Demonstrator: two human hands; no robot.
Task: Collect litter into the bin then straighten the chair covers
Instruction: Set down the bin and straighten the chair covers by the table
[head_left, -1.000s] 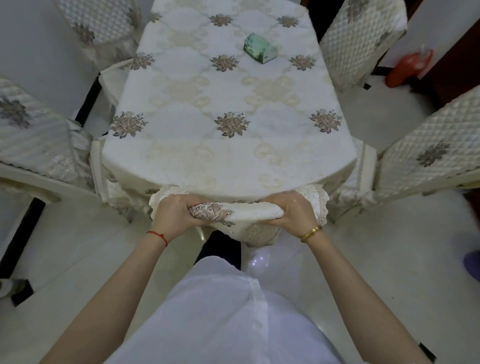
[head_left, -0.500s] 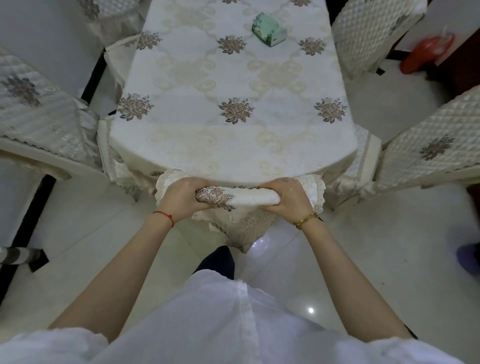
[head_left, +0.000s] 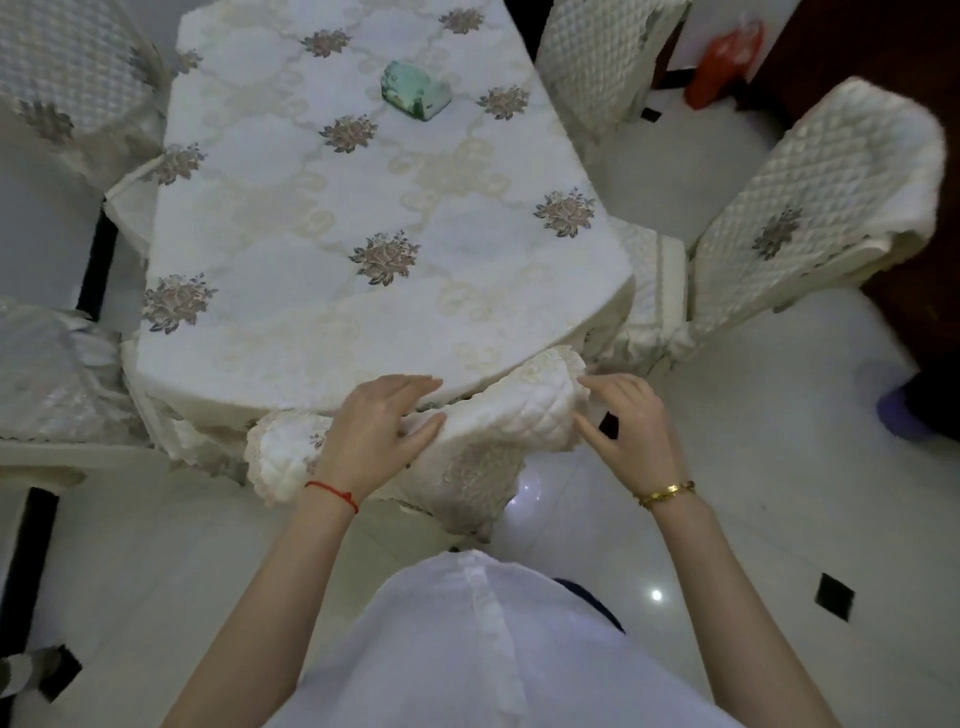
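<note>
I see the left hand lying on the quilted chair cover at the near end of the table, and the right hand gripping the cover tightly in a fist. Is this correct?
Not fully. The left hand does lie on the quilted chair cover at the table's near end, but the right hand makes no fist: the head view shows its fingers spread open beside the cover's right end, with no grip on it.

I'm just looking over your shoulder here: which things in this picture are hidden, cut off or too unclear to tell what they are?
All in the head view:
- The chair under the quilted cover: hidden by the cover and the table.
- The left hand covers the cloth beneath it, so its grip is unclear.
- Green packet: its print is too small to read.
- Red object on the floor: blurred, can't identify.
- Purple shape: cut off at the right edge.
- No litter bin is in frame.
</note>
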